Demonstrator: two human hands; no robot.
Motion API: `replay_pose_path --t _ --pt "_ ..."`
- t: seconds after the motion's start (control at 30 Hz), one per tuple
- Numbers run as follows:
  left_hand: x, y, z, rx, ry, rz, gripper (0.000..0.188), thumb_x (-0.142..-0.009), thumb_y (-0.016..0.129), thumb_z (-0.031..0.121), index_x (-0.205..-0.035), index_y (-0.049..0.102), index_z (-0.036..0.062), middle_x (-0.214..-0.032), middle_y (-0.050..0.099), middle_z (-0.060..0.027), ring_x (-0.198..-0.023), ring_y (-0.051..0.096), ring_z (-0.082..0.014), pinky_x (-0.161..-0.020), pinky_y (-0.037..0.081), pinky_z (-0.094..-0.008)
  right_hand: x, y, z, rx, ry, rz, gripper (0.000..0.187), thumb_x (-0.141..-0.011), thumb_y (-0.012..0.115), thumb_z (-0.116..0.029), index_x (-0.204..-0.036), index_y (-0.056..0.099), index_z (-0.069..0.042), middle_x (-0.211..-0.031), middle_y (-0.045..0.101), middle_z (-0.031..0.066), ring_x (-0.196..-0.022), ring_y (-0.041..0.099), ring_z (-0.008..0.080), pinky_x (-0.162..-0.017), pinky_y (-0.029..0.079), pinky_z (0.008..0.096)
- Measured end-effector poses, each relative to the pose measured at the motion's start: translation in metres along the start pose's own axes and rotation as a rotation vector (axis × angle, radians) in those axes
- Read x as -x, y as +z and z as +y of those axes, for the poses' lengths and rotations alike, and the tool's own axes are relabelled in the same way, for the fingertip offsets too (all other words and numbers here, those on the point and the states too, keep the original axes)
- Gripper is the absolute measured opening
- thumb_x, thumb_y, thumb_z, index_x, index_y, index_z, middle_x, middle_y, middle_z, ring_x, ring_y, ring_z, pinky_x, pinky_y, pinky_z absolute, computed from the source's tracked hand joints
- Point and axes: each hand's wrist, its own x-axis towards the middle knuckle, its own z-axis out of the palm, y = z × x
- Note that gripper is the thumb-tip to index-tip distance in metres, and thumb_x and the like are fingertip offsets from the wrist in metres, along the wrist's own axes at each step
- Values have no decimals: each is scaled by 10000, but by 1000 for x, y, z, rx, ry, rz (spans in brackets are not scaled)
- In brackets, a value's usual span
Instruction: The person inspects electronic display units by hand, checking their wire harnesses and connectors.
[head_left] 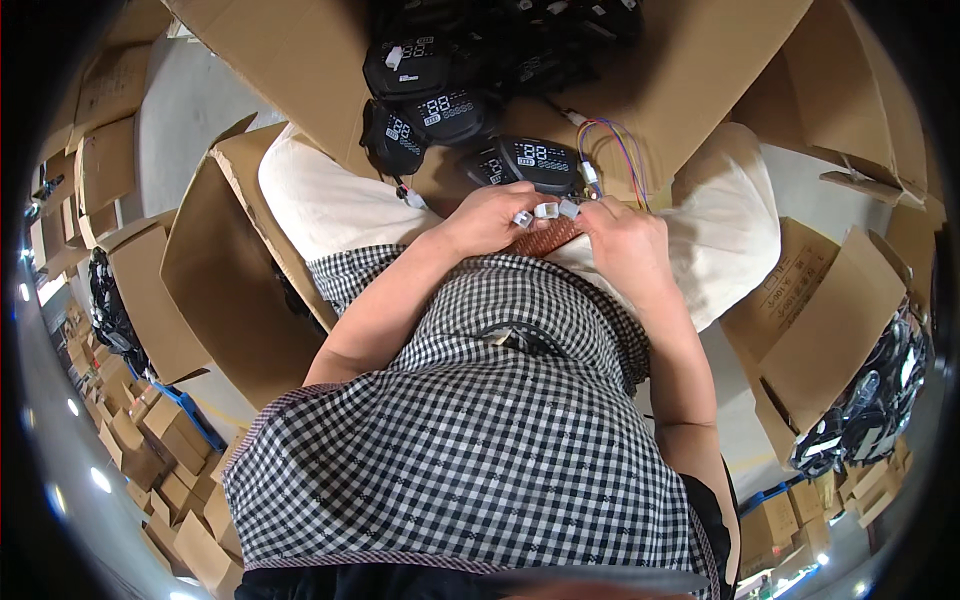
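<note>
My left hand [488,218] is closed on white plastic wire connectors [546,210], their open ends pointing toward me. Close beside it, my right hand [627,240] pinches another white connector [569,208] between thumb and fingers. Just beyond both hands lies a black digital display unit [540,163] with white segment markings. A loop of thin coloured wires [637,160] with a white plug [588,173] runs up from near my right hand. Fingers hide the wires behind the held connectors.
More black display units [447,112] are heaped on the cardboard surface [690,60] ahead. An open carton [235,270] stands at my left. At my right, another carton [800,340] is beside bagged black parts [870,400]. Further boxes [190,440] fill the floor behind.
</note>
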Motion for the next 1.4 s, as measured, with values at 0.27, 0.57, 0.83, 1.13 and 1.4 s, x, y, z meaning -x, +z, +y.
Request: replay_pose_path --t 0.27,0.57,0.83,1.13,1.4 --pt "9 -1 5 -173 51 -144 374 -813 648 284 -1173 629 188 -917 626 -84 -884 618 -297 -744 483 -414 -7 -2 -10 300 -307 -191 53 -685 603 -128 -710 617 -83 -687 610 46 -632 634 183 -534 506 300" --pt "14 -6 12 -81 61 -95 312 -859 611 326 -1118 635 154 -871 622 -92 -875 617 -297 -754 483 -424 -3 -3 -12 343 -321 -286 66 -692 601 -134 -664 616 -75 -657 608 47 -640 640 184 -527 514 313" --pt "23 5 5 94 31 -39 246 -864 625 325 -969 656 105 -803 604 -97 -805 608 -301 -700 479 -411 1 13 10 -196 -144 -249 78 -742 604 -132 -768 590 -60 -709 626 101 -662 649 287 -581 522 399" --pt "33 -23 38 110 -175 96 394 -695 782 198 -1052 661 81 -867 595 -81 -856 596 -238 -737 479 -332 -74 12 52 229 343 -277 160 -838 551 -178 -836 680 -84 -873 667 130 -860 650 291 -711 535 426" --pt "23 -21 61 -473 -21 615 279 -667 705 88 -939 694 155 -981 654 1 -897 595 -225 -798 436 -348 -99 139 119 109 646 -392 313 -798 628 -326 -1025 704 -124 -1192 586 141 -1149 504 345 -957 441 414"
